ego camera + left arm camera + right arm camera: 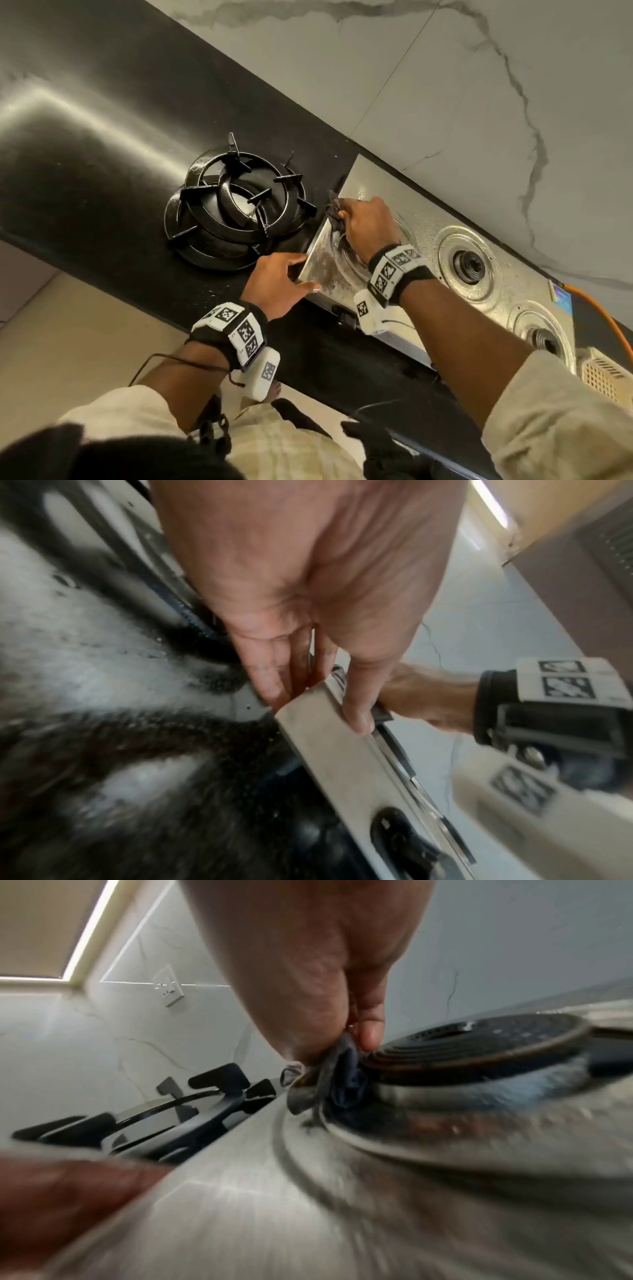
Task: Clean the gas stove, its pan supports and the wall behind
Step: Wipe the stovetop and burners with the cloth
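Observation:
A steel gas stove [428, 219] with three bare burners sits on the black countertop against the marble wall [445, 85]. Its black pan supports [236, 202] lie stacked on the counter left of it. My left hand [284, 284] grips the stove's near-left corner [342, 764], thumb on top and fingers down the side. My right hand [368, 222] holds a dark cloth [334, 214] bunched in its fingers. In the right wrist view the cloth [342, 1085] is pressed against the rim of the left burner [479, 1042]. The pan supports [154, 1118] show beyond the stove's edge.
An orange gas hose [603, 308] runs off the stove's right end, beside a beige slotted basket [603, 373]. A black knob [346, 317] sits on the stove's front. The black countertop [102, 154] stretches left. A wall socket [169, 989] is on the far wall.

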The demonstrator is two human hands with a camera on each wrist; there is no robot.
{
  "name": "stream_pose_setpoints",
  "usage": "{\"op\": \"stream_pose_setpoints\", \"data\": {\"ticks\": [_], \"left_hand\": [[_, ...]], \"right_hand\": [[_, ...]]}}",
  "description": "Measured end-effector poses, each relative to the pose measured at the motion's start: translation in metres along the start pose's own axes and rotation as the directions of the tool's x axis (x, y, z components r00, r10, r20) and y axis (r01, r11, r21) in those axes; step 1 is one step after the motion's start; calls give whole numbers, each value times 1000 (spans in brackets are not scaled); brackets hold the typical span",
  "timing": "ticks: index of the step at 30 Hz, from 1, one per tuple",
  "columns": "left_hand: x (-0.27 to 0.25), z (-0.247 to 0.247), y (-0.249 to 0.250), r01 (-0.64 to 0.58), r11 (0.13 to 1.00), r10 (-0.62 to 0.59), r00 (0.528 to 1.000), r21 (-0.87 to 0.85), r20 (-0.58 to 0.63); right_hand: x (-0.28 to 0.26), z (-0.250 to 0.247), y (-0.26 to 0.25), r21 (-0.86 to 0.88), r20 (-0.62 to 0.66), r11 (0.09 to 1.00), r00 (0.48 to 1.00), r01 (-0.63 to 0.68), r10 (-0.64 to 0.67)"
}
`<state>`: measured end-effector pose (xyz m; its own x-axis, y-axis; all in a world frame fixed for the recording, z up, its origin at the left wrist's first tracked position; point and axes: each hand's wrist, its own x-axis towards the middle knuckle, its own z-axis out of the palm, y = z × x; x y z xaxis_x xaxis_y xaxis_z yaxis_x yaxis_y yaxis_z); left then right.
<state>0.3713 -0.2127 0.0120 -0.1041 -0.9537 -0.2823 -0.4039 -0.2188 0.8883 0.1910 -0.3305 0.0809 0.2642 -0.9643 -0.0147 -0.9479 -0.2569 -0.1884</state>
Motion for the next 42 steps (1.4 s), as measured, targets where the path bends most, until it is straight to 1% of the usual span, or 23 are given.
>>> {"op": "stream_pose_setpoints", "data": {"ticks": [2, 4, 6, 8, 9, 11, 12, 13, 14, 16, 18, 20, 22, 24, 27, 28, 30, 31, 32, 33, 36, 39, 42], "left_hand": [[1, -1, 8, 11, 999, -11, 1000, 48, -13], [0, -2, 15, 34, 997, -32, 999, 65, -36], [-3, -2, 22, 51, 998, -48, 997, 46, -59], [-7, 0, 29, 51, 998, -48, 997, 35, -62], [-9, 1, 30, 52, 998, -49, 997, 40, -67], [-9, 1, 32, 63, 997, -60, 995, 39, -76], [-9, 0, 32, 67, 997, -64, 995, 45, -74], [-8, 1, 31, 80, 995, -76, 995, 56, -71], [-8, 2, 30, 93, 993, -88, 994, 68, -72], [-7, 4, 30, 109, 990, -102, 992, 87, -78], [-6, 8, 32, 119, 987, -109, 989, 103, -95], [-6, 14, 37, 123, 984, -107, 986, 126, -128], [-6, 19, 44, 124, 981, -101, 983, 147, -152], [-6, 23, 52, 111, 978, -81, 982, 175, -170], [-5, 28, 55, 125, 969, -88, 981, 215, -174], [-4, 28, 56, 130, 966, -92, 980, 221, -177], [-3, 28, 59, 123, 960, -81, 982, 251, -173], [-3, 28, 61, 116, 956, -72, 983, 269, -167], [-4, 28, 62, 106, 954, -62, 985, 281, -162], [-4, 28, 62, 103, 955, -58, 985, 280, -162], [-4, 29, 58, 109, 962, -64, 981, 251, -182], [-1, 35, 57, 105, 949, -49, 981, 299, -190], [2, 38, 59, 119, 937, -55, 979, 329, -199]], "right_hand": [[-23, 2, -7, 59, 7, 998, 999, 37, -37], [-52, 5, -13, 48, 57, 996, 995, 80, -82], [-75, 3, -18, -84, 73, 980, 982, 181, -175], [-88, 1, -20, -215, 116, 926, 949, 311, -292], [-92, 0, -23, -255, 146, 895, 930, 365, -338], [-89, -2, -25, -281, 152, 852, 897, 441, -414], [-84, -4, -26, -269, 147, 856, 897, 442, -417], [-75, -6, -24, -249, 155, 873, 907, 420, -393], [-64, -7, -21, -225, 170, 898, 923, 378, -346], [-38, -12, -13, -204, 153, 941, 959, 269, -240], [-8, -15, -3, -231, 136, 956, 979, 179, -150], [24, -22, 7, -328, 141, 936, 986, 129, -87], [47, -31, 11, -358, 132, 929, 990, 93, -49], [54, -35, 9, -366, 147, 925, 987, 107, -56], [33, -30, -8, -389, 238, 894, 961, 224, -137], [21, -29, -15, -374, 272, 884, 945, 279, -183], [-2, -27, -26, -340, 344, 849, 893, 405, -289], [-9, -27, -27, -317, 368, 834, 869, 451, -330], [-11, -26, -27, -291, 371, 833, 858, 470, -354], [-10, -28, -26, -257, 355, 844, 858, 471, -371], [22, -30, -8, -174, 246, 895, 899, 410, -363], [73, -36, 18, -231, 218, 914, 933, 333, -285], [111, -41, 45, -224, 146, 947, 969, 228, -199]]}}
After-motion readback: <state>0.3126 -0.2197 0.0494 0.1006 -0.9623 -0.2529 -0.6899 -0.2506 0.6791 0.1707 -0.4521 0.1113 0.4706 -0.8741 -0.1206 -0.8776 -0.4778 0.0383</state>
